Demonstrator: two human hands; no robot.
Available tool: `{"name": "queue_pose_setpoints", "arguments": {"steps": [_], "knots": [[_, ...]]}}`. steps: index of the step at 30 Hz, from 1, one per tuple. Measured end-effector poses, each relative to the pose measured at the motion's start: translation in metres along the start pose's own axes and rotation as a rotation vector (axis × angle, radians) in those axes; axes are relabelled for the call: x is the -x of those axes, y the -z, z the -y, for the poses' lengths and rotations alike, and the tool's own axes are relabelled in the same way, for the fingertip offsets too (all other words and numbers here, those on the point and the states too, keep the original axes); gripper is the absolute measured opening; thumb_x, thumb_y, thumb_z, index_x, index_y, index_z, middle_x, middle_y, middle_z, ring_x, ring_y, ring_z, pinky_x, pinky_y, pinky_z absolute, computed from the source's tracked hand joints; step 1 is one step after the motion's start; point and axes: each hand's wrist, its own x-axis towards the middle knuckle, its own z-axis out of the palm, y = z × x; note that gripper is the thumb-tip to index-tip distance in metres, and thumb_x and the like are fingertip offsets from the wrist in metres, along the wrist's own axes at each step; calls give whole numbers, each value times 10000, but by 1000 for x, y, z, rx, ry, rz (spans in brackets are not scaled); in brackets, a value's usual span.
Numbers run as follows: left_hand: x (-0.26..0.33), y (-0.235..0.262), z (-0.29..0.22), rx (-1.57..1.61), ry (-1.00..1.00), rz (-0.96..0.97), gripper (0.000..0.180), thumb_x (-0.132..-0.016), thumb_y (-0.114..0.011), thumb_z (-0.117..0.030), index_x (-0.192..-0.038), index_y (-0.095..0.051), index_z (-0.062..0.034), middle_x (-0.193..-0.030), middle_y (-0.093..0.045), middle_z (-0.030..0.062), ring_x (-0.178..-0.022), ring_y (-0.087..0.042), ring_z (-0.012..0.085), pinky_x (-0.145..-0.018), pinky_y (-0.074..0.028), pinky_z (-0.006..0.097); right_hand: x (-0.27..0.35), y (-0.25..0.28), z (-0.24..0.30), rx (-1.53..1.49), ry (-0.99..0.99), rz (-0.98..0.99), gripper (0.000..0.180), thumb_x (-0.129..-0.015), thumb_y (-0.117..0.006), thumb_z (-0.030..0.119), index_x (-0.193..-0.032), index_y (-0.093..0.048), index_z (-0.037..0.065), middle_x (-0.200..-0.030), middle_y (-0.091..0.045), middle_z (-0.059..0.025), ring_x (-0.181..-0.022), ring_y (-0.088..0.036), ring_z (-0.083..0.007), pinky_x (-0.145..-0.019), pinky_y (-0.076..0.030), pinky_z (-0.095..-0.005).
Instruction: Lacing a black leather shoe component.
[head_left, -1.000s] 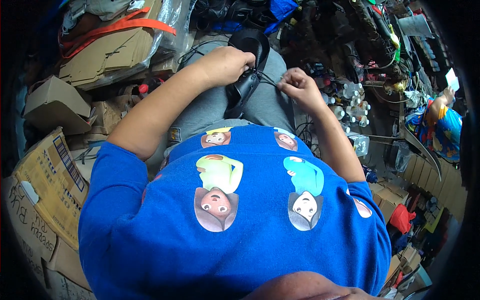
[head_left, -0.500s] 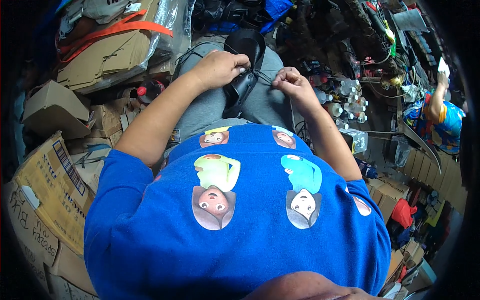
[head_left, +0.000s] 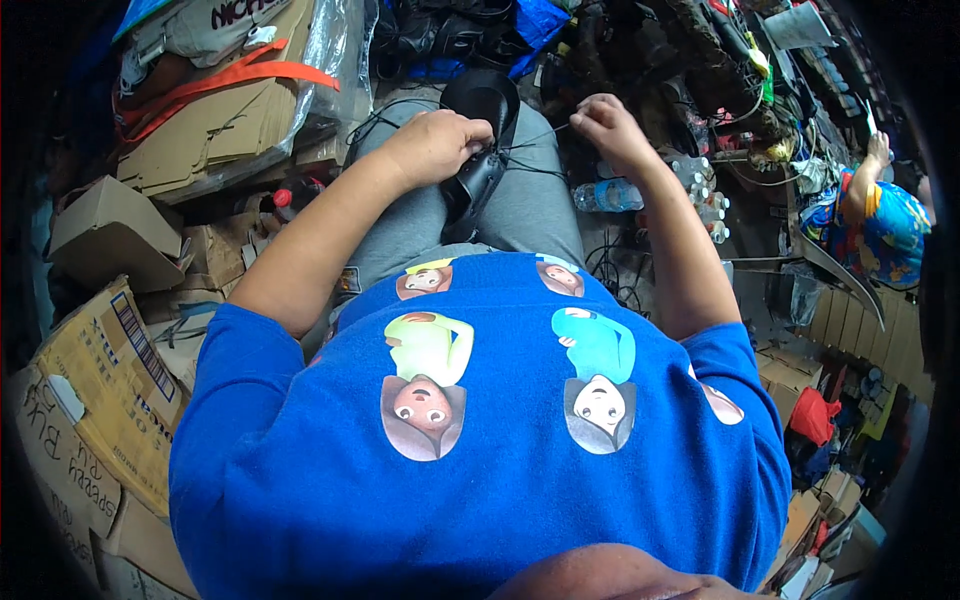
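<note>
A black leather piece that looks like a shoe upper (head_left: 478,186) rests on my lap between the thighs, its curved upper end making a loop. My left hand (head_left: 437,146) is closed on its left edge, thumb and fingers pinched together. Off to the right, above my right thigh, my right hand (head_left: 606,128) pinches a thin black cord (head_left: 543,136). The cord stretches from the leather to these fingers. More strands of dark cord (head_left: 375,118) lie over my left knee, and another loose length crosses the right thigh.
Flattened cardboard (head_left: 215,130) under an orange strap and cardboard boxes (head_left: 115,235) crowd the left. A clear bottle (head_left: 607,196) lies right of my thigh, near several others. Black bags or shoes (head_left: 450,35) are piled ahead. Another person (head_left: 880,225) is at the far right.
My right hand has moved up and to the right, away from the leather, and the cord between them is drawn out longer. My left hand keeps its hold. The clear bottle shows more fully.
</note>
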Motion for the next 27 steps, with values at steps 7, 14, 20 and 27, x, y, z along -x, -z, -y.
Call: {"name": "queue_pose_setpoints", "arguments": {"steps": [7, 14, 20, 27], "knots": [[2, 11, -1, -182, -29, 72, 131, -807, -560, -87, -934, -588, -66, -836, -639, 149, -856, -604, 355, -755, -465, 460, 10, 6, 69, 272, 129, 137, 228, -833, -621, 300, -890, -662, 84, -888, -637, -85, -906, -615, -290, -767, -471, -408], [3, 17, 3, -214, -125, 84, 144, -807, -546, -88, -945, -587, -91, -814, -624, 145, -851, -596, 339, -763, -454, 452, 8, -33, 91, 677, 369, 291, 102, -834, -527, 169, -894, -600, 131, -811, -654, -60, -897, -625, -245, -808, -395, -418], [50, 40, 17, -385, -142, -10, 161, -782, -538, -76, -932, -589, -103, -830, -597, 133, -832, -578, 317, -768, -438, 435, 12, -18, 65, 653, 456, 268, 77, -774, -543, 116, -850, -544, 127, -727, -615, -79, -820, -604, -277, -778, -403, -409], [138, 110, 64, 161, 409, -272, 86, -865, -620, -97, -898, -614, -17, -780, -601, 13, -748, -559, 123, -673, -447, 281, 49, 49, -22, -364, -391, 90, 72, -862, -618, 151, -889, -633, 85, -814, -658, -41, -844, -623, -164, -753, -442, -304]]}}
